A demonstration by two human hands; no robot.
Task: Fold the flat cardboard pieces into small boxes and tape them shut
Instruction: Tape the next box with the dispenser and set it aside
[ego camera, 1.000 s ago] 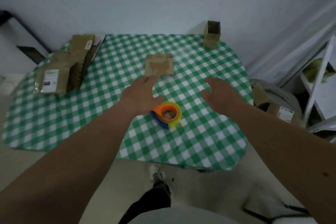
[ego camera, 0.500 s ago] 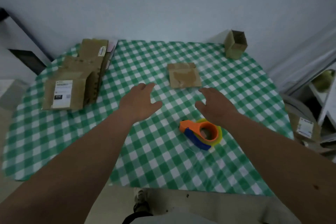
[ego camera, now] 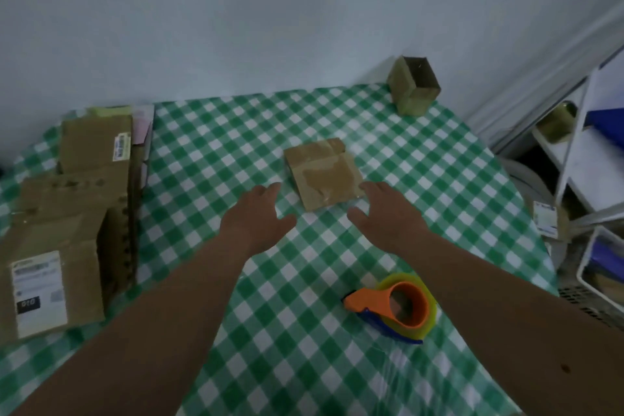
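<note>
Table point(ego camera: 189, 159), covered with a green-and-white checked cloth, set against a pale wall.

Flat cardboard piece point(ego camera: 324, 174): brown, lying flat near the middle of the cloth, patches of clear tape glinting on its top face; no writing legible on it.

Left hand point(ego camera: 255, 218): palm down, fingers straight and spread, holding nothing; fingertips just short of the piece's left near corner; whether the hand rests on the cloth or hovers, cannot tell.

Right hand point(ego camera: 385, 213): palm down, fingers relaxed and loosely extended, holding nothing; fingertips at the piece's right near corner, contact uncertain.

Tape dispenser point(ego camera: 396, 306): orange handle and blade guard, blue base, yellow-green translucent roll; lying on the cloth near the table's front, just beside the right forearm, well apart from the piece.

Stack of flattened boxes point(ego camera: 72, 213): brown corrugated, at the left edge of the table; the nearest one bears a white shipping label with a black block reading what looks like "010", other print blurred; a farther one bears a narrow yellowish sticker with a barcode, unreadable; pink and white paper sheets show behind the stack.

Open box point(ego camera: 413, 86): small, brown, assembled, tilted with its open mouth upward, at the far right corner of the table by the wall.

White shelving point(ego camera: 580, 159): right of the table, holding blurred items; a labelled carton stands beside it, its print too small to read.
</note>
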